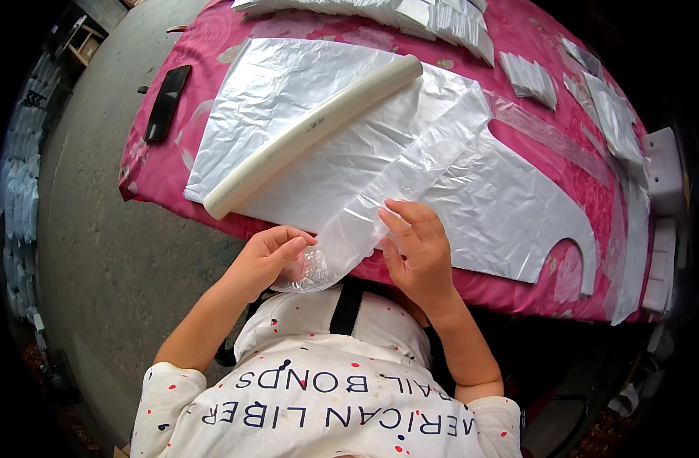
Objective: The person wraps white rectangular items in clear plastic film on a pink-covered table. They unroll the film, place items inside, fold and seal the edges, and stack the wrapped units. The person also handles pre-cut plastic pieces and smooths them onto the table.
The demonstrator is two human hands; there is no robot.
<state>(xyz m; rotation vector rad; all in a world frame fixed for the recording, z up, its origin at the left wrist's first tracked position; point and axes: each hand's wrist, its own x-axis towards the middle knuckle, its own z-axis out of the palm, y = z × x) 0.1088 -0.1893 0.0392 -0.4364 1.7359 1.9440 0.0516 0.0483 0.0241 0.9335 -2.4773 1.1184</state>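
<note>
A long strip of clear plastic film runs diagonally over a white plastic sheet and down to the table's near edge. My left hand pinches the strip's crumpled lower end between thumb and fingers, just past that edge. At the strip's right border is my right hand, its fingers bent around the film with thumb and index on the edge. A white plastic tube lies slantwise on the sheet. The sheet lies flat, with a curved cutout at its right end.
A pink floral tablecloth covers the table. A black phone lies at the left. Folded white plastic bundles line the far side, with a smaller stack nearby. More film strips hang along the right, beside white plastic containers.
</note>
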